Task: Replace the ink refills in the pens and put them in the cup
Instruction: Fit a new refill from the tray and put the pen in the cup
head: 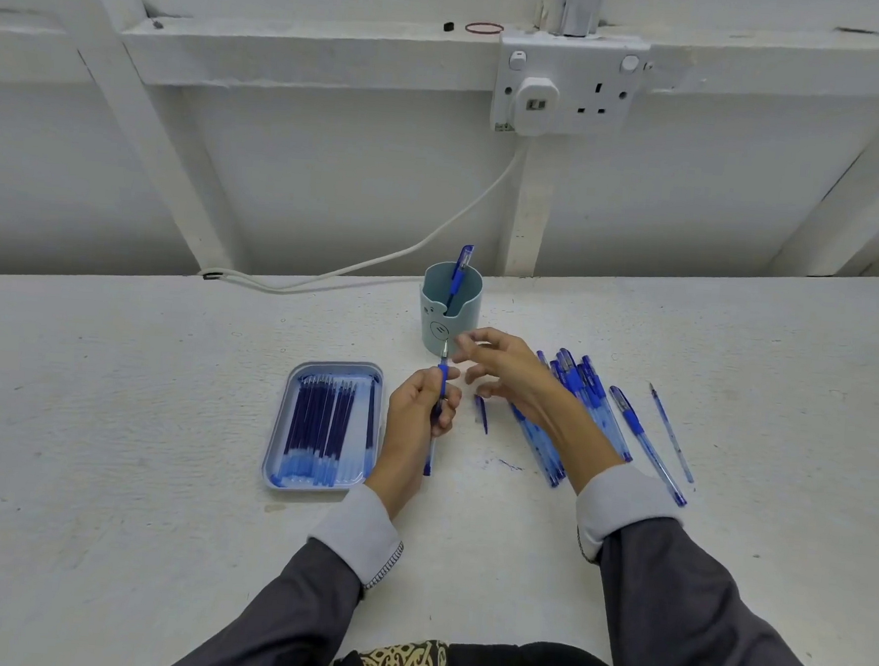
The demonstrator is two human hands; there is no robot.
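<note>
Ahead of me the wall [334, 172] is white painted board crossed by flat battens, with a double socket [571, 83] whose pale cable [433, 239] droops down to the back edge. The surface [115, 390] below is white too, rough and grainy, with a small blue ink smear [509, 464] near its middle. Grey sleeves with lighter cuffs come in from the bottom, where they are cut off. To the right lies a loose heap of clear blue pens [586, 388], partly hidden under my right forearm. To the left sits a rounded, pale blue tray [343, 364] of dark refills [324, 418] lying side by side. Behind stands the cup [462, 313], a smooth pale cylinder notched at the rim, with one capped pen leaning inside. My left hand [417, 408] is curled round a pen [442, 379], tip up in front of the cup. My right hand [507, 373] hovers beside that tip, fingers loosely spread and slightly blurred, gripping nothing I can make out. A small blue cap [481, 412] lies between the hands.
</note>
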